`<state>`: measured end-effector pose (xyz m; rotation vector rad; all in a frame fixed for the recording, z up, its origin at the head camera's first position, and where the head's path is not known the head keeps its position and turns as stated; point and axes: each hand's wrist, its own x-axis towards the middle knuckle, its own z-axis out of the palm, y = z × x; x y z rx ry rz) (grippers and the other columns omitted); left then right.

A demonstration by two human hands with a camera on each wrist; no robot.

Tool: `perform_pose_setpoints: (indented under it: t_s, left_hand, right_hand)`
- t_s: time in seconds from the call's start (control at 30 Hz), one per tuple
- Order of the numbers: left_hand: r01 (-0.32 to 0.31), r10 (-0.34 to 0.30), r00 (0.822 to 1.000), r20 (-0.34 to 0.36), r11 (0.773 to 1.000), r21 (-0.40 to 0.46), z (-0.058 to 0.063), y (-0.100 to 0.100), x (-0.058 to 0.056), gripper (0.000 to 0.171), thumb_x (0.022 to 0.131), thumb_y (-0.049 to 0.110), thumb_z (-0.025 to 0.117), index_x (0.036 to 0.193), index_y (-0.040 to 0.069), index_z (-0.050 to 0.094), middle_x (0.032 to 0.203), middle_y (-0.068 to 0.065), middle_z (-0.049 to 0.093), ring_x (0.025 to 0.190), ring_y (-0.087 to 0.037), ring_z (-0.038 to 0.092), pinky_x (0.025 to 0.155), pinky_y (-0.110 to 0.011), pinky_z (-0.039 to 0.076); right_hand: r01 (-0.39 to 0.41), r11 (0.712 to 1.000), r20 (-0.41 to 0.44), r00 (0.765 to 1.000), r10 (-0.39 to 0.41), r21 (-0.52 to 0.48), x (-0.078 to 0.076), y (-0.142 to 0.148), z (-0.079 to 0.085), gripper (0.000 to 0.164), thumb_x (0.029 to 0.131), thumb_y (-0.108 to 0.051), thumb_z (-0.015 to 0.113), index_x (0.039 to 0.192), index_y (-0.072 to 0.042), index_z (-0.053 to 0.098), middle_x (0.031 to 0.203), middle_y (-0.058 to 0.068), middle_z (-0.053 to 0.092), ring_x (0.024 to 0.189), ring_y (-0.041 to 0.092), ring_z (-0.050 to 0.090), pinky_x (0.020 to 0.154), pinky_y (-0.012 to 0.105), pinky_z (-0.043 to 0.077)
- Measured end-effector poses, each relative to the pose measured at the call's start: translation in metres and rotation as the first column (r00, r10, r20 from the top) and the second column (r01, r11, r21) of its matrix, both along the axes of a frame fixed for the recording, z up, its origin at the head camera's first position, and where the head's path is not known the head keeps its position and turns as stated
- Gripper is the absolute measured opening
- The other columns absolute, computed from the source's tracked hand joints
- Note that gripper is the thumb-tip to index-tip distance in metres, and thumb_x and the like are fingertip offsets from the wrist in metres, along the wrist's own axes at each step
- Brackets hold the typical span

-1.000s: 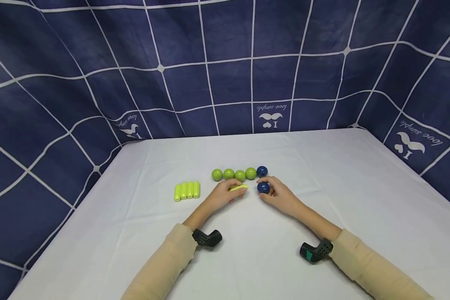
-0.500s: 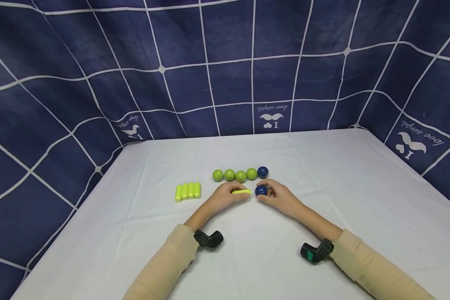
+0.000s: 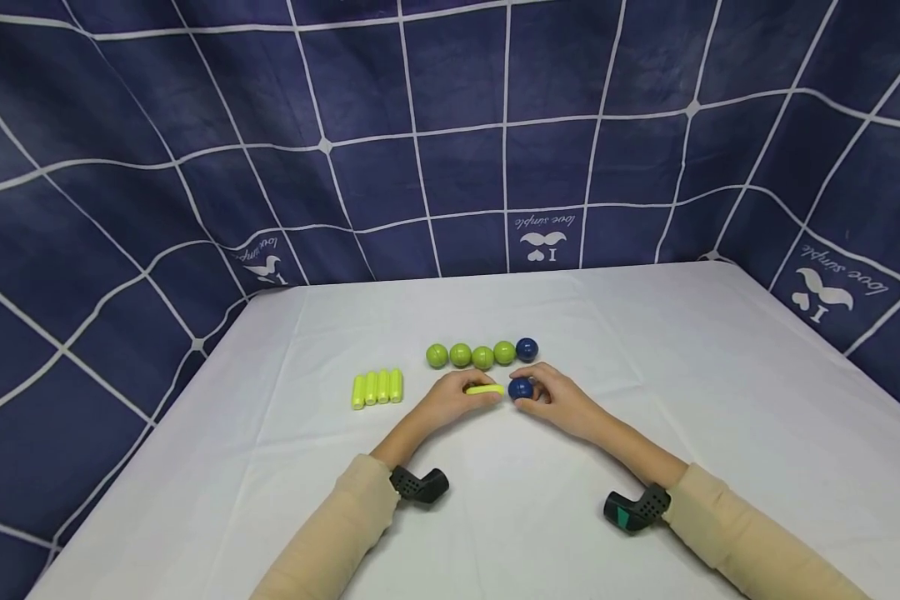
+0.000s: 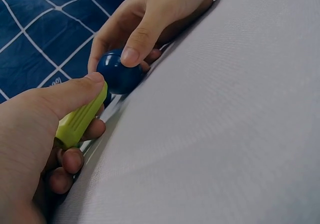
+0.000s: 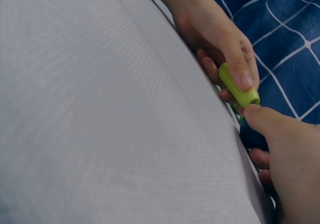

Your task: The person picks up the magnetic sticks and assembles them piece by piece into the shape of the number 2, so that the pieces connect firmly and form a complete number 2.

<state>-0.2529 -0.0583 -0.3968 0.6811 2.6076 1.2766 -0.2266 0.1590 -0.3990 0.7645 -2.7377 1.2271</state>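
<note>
My left hand (image 3: 447,398) pinches a short lime-yellow ribbed tube (image 4: 80,118) between thumb and fingers. One end of it points at a dark blue ball (image 3: 521,389), which my right hand (image 3: 566,406) grips with thumb and fingertips. In the head view a narrow gap shows between tube and ball. The left wrist view has the tube's tip overlapping the ball's edge. From the right wrist the tube's near end shows a dark hole, and my right thumb (image 5: 262,116) covers part of the ball. Both hands are low over the white cloth.
Behind the hands is a row of several green balls (image 3: 461,355) with another dark blue ball (image 3: 527,349) at its right end. Several matching yellow tubes (image 3: 377,387) lie side by side to the left. A blue checked curtain (image 3: 450,167) borders the table (image 3: 540,508).
My left hand has moved the tube slightly right and turned it from slanted to nearly level. My right hand has brought the blue ball a little left and nearer, narrowing the gap.
</note>
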Motion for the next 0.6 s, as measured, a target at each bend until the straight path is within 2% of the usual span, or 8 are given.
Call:
perform_pose_setpoints:
  t_s: [0.3, 0.6]
  left_hand:
    - [-0.008, 0.008, 1.000, 0.014, 1.000, -0.005, -0.0013, 0.0009, -0.0004, 0.033, 0.081, 0.043, 0.063, 0.104, 0.019, 0.065, 0.097, 0.004, 0.063, 0.086, -0.009, 0.053, 0.079, -0.029, 0.043]
    - [-0.001, 0.000, 1.000, -0.020, 0.999, -0.032, 0.0014, 0.0013, 0.0015, 0.032, 0.081, 0.042, 0.063, 0.103, 0.019, 0.066, 0.098, 0.002, 0.063, 0.086, -0.010, 0.054, 0.078, -0.029, 0.043]
  right_hand:
    - [-0.020, 1.000, 0.009, 1.000, 0.020, -0.012, 0.0004, 0.0002, -0.0009, 0.041, 0.086, -0.027, 0.062, 0.122, -0.010, 0.052, 0.096, 0.003, 0.054, 0.073, 0.007, 0.045, 0.063, 0.020, 0.040]
    - [-0.031, 1.000, 0.032, 0.999, 0.031, -0.002, -0.0002, -0.0006, -0.0022, 0.041, 0.087, -0.032, 0.059, 0.122, -0.012, 0.051, 0.089, 0.000, 0.054, 0.075, 0.008, 0.045, 0.063, 0.020, 0.039]
